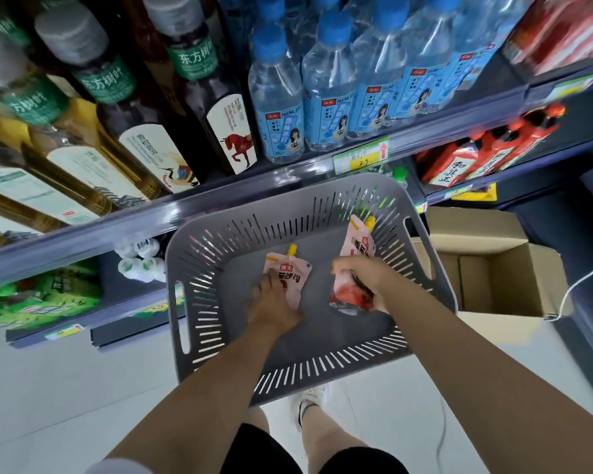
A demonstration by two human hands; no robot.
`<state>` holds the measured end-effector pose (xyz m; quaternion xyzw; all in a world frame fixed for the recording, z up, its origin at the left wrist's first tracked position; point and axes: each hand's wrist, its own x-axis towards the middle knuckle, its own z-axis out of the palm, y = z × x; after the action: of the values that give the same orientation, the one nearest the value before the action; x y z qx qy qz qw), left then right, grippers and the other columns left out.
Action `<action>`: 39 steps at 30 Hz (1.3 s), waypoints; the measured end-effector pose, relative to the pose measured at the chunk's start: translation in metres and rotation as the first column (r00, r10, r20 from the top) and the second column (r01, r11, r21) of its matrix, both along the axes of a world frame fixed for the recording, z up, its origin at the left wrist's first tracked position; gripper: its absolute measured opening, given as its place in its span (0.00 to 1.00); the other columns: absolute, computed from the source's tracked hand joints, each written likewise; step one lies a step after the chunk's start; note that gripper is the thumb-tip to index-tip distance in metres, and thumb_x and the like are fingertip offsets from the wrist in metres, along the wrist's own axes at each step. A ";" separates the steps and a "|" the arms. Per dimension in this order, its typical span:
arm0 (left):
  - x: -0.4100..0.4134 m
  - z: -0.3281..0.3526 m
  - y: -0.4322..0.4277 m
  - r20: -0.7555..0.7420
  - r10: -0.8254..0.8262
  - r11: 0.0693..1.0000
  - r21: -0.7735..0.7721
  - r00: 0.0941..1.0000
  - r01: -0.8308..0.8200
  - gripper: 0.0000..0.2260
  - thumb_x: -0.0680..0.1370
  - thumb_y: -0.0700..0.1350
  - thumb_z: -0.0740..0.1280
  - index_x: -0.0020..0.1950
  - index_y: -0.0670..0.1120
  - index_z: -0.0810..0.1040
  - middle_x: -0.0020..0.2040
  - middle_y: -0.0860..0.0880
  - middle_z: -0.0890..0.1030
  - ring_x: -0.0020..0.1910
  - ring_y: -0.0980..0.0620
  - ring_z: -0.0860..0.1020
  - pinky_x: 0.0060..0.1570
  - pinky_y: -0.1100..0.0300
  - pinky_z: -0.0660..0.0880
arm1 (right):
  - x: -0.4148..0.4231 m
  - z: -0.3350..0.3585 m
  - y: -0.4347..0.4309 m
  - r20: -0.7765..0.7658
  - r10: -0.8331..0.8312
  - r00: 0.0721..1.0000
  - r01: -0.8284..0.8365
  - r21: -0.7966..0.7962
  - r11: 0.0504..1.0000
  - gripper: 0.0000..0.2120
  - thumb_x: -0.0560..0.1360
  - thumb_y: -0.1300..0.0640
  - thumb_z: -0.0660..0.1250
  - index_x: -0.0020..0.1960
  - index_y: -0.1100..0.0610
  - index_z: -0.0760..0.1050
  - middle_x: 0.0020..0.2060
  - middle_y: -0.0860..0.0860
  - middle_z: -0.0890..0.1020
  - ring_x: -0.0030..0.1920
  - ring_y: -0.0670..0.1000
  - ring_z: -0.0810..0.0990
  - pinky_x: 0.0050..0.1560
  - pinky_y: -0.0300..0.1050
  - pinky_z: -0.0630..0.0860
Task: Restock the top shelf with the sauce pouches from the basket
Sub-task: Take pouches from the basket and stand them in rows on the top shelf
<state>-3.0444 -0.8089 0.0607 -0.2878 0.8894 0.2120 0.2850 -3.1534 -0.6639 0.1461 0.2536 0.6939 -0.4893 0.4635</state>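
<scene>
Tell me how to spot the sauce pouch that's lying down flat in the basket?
Find the grey slotted basket below the drink shelves. On its floor, left of middle, lies a pink sauce pouch with a yellow cap, the left hand resting on its lower end. The other pouch is gripped in the right hand, leaning against the basket's right wall.

**One head-worn view, looking steeply down**

A single wide-angle camera sits on the person's head and faces forward and down. It looks along both forearms into a grey basket (425, 254) near the middle of the frame, close enough that the arms fill the lower half. Past the basket's far rim the view takes in the shelf edge (220, 200) and rows of bottles, which lean outward toward the frame's top corners. At the bottom edge the person's legs and the pale floor (65, 388) show directly beneath.
</scene>
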 end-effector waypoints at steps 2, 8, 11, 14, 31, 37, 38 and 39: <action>0.000 -0.003 0.003 -0.016 0.052 0.998 -0.037 0.999 -0.053 0.51 0.67 0.60 0.73 0.77 0.44 0.45 0.74 0.43 0.54 0.73 0.41 0.55 0.67 0.41 0.63 | 0.001 0.000 0.002 -0.017 -0.022 1.000 0.021 -0.043 0.999 0.33 0.59 0.57 0.74 0.62 0.62 0.70 0.50 0.60 0.81 0.40 0.56 0.81 0.31 0.44 0.79; -0.005 0.000 -0.005 -0.038 0.202 0.978 0.052 0.979 -0.200 0.55 0.59 0.56 0.79 0.75 0.47 0.49 0.67 0.43 0.59 0.68 0.42 0.60 0.65 0.50 0.66 | 0.010 0.007 0.007 -0.276 0.143 0.950 -0.075 0.242 0.967 0.54 0.44 0.44 0.72 0.65 0.60 0.58 0.59 0.57 0.69 0.59 0.58 0.74 0.59 0.58 0.76; -0.005 0.012 -0.007 0.013 0.173 0.984 0.050 0.985 -0.174 0.52 0.58 0.57 0.78 0.74 0.47 0.52 0.65 0.43 0.61 0.68 0.42 0.59 0.63 0.52 0.67 | 0.014 0.020 0.009 -0.306 0.254 0.918 -0.153 0.319 0.935 0.50 0.52 0.47 0.73 0.68 0.62 0.56 0.62 0.57 0.65 0.63 0.58 0.68 0.64 0.55 0.71; -0.008 0.038 -0.009 -0.062 0.109 0.993 0.049 0.992 -0.106 0.48 0.57 0.57 0.77 0.69 0.48 0.57 0.62 0.44 0.62 0.66 0.44 0.60 0.61 0.52 0.70 | 0.012 0.033 0.009 -0.340 0.333 0.879 -0.196 0.380 0.904 0.54 0.54 0.46 0.75 0.71 0.63 0.54 0.66 0.58 0.63 0.67 0.58 0.64 0.68 0.53 0.66; 0.011 0.316 -0.033 -0.797 -0.018 0.996 -0.066 0.604 -0.058 0.52 0.54 0.57 0.77 0.73 0.54 0.55 0.59 0.55 0.61 0.59 0.54 0.63 0.60 0.58 0.70 | 0.003 0.277 -0.036 -0.964 0.197 0.178 -0.048 0.191 0.980 0.61 0.58 0.51 0.79 0.77 0.62 0.43 0.69 0.59 0.60 0.70 0.61 0.60 0.69 0.57 0.62; 0.015 0.410 -0.073 -0.949 0.012 0.975 -0.058 0.314 -0.213 0.49 0.53 0.57 0.74 0.71 0.55 0.56 0.58 0.56 0.61 0.60 0.54 0.62 0.59 0.57 0.69 | 0.002 0.356 -0.079 -0.998 0.022 0.066 -0.159 0.012 0.987 0.60 0.60 0.53 0.80 0.78 0.59 0.43 0.69 0.57 0.61 0.69 0.57 0.64 0.69 0.52 0.63; 0.015 0.423 -0.082 -0.961 0.007 0.968 -0.064 0.278 -0.244 0.50 0.53 0.57 0.75 0.72 0.55 0.56 0.58 0.55 0.60 0.60 0.55 0.61 0.58 0.57 0.67 | 0.002 0.365 -0.088 -0.997 -0.004 0.080 -0.183 -0.018 0.983 0.60 0.60 0.53 0.80 0.78 0.58 0.43 0.70 0.57 0.60 0.69 0.56 0.65 0.69 0.52 0.64; 0.013 0.435 -0.091 -0.970 0.007 0.958 -0.064 0.244 -0.279 0.51 0.54 0.56 0.75 0.72 0.54 0.55 0.59 0.55 0.60 0.61 0.54 0.60 0.58 0.58 0.66 | 0.002 0.373 -0.096 -0.996 -0.019 0.090 -0.201 -0.037 0.979 0.60 0.60 0.52 0.80 0.78 0.58 0.43 0.70 0.56 0.59 0.69 0.56 0.65 0.69 0.52 0.64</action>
<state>-3.0317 -0.9000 0.4961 -0.2090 0.8650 0.2670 -0.3698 -3.1510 -0.7602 0.5188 -0.2234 0.7960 -0.5575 -0.0750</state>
